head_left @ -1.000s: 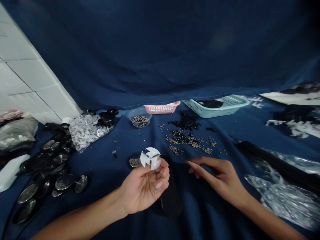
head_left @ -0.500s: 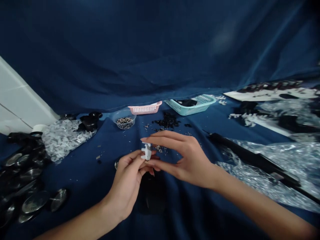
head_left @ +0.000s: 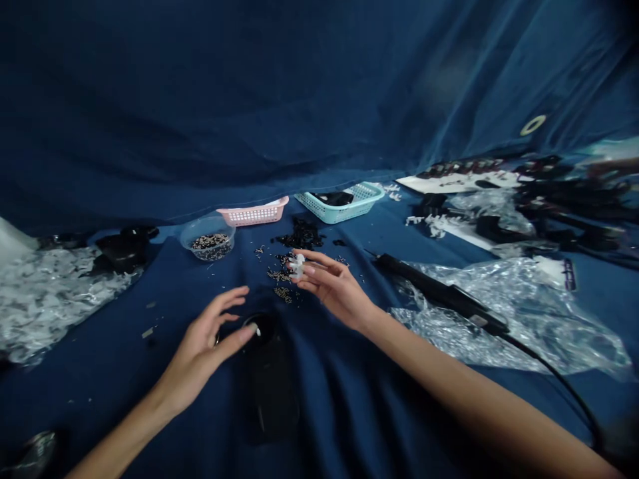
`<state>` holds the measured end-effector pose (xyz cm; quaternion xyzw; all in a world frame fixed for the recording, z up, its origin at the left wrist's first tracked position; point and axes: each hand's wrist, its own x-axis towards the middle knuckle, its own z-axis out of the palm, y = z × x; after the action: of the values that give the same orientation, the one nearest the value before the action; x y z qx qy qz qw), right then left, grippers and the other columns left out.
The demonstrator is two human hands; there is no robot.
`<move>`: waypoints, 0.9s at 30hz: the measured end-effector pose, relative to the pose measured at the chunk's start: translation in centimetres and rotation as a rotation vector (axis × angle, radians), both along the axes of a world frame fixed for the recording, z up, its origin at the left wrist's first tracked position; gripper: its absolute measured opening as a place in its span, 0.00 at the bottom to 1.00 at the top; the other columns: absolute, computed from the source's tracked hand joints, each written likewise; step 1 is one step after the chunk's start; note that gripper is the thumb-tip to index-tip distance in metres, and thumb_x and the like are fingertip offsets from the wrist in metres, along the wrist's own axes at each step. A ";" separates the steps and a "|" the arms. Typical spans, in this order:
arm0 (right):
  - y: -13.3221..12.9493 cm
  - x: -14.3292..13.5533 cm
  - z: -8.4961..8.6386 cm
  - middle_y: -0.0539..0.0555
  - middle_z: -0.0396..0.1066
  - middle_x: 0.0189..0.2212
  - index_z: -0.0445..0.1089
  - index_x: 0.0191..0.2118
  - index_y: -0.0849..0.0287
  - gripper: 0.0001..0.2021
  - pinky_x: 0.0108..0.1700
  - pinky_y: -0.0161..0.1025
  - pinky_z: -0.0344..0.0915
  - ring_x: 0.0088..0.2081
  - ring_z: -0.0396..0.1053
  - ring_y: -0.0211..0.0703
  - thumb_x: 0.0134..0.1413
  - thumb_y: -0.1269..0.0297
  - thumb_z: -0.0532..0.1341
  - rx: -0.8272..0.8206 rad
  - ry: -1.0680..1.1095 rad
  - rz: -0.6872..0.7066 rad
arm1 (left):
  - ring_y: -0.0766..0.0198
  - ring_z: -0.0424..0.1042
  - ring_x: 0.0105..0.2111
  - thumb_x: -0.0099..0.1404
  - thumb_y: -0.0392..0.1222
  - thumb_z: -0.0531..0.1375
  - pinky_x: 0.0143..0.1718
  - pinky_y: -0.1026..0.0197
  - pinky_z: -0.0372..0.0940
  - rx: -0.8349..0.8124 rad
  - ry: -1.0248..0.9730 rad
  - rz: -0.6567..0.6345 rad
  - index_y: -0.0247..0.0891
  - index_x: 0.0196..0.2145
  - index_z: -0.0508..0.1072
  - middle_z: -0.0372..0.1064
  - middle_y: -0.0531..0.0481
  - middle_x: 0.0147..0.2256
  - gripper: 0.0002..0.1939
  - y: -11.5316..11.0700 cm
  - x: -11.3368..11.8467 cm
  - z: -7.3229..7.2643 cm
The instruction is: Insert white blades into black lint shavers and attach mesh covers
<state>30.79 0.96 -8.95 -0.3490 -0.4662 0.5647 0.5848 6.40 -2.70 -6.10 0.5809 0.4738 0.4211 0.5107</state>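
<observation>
A small white plastic part (head_left: 297, 265) is pinched between the thumb and fingers of my right hand (head_left: 335, 287), held over the small scattered screws (head_left: 282, 293). My left hand (head_left: 210, 336) holds nothing, its thumb and fingers spread apart. Just right of and below the left thumb lies a black, long-shaped object (head_left: 274, 389) with a round end; its kind is too dark to make out. Beyond the right hand is a heap of small black parts (head_left: 301, 234).
A clear bowl (head_left: 192, 233) of screws, a pink basket (head_left: 254, 214) and a turquoise basket (head_left: 344, 214) stand at the back. A black corded screwdriver (head_left: 442, 289) rests on clear plastic wrap (head_left: 539, 319) at right. White pieces (head_left: 54, 293) in a bag lie left.
My left hand has let go of the white part and moved left and down, opening. My right hand now holds the part alone, farther forward. The view has turned right.
</observation>
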 end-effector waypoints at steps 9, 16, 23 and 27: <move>-0.8 -0.1 0.1 0.51 0.81 0.44 0.78 0.51 0.52 0.20 0.50 0.36 0.76 0.41 0.80 0.39 0.50 0.66 0.73 -0.066 0.116 0.170 | 0.48 0.78 0.45 0.39 0.42 0.79 0.53 0.48 0.70 -0.287 -0.130 0.027 0.37 0.45 0.81 0.81 0.43 0.40 0.33 -1.0 0.9 -1.5; -2.3 -1.4 0.3 0.54 0.81 0.47 0.77 0.52 0.50 0.21 0.51 0.42 0.77 0.46 0.80 0.43 0.50 0.65 0.74 0.000 0.038 0.289 | 0.58 0.79 0.33 0.43 0.51 0.79 0.41 0.56 0.74 -0.546 -0.605 -0.160 0.43 0.49 0.80 0.80 0.46 0.35 0.34 -1.3 -0.9 -2.2; -3.3 -2.0 0.7 0.56 0.80 0.44 0.79 0.50 0.56 0.20 0.46 0.39 0.77 0.39 0.79 0.40 0.48 0.71 0.74 0.132 -0.192 0.310 | 0.65 0.72 0.26 0.55 0.61 0.70 0.29 0.65 0.70 -0.749 -0.592 0.098 0.38 0.33 0.82 0.76 0.49 0.28 0.21 -1.5 0.7 -2.0; -4.0 -2.2 0.9 0.57 0.78 0.48 0.78 0.52 0.56 0.23 0.46 0.39 0.75 0.40 0.76 0.40 0.49 0.74 0.74 0.284 -0.332 0.239 | 0.66 0.71 0.25 0.53 0.58 0.72 0.30 0.65 0.70 -0.704 -0.570 0.216 0.41 0.33 0.82 0.76 0.53 0.28 0.18 -1.8 1.3 -2.3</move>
<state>28.55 -2.99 -8.00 -0.2935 -0.6687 0.4935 0.4723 7.74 -4.46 -8.41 0.1810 0.4864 0.4282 0.7398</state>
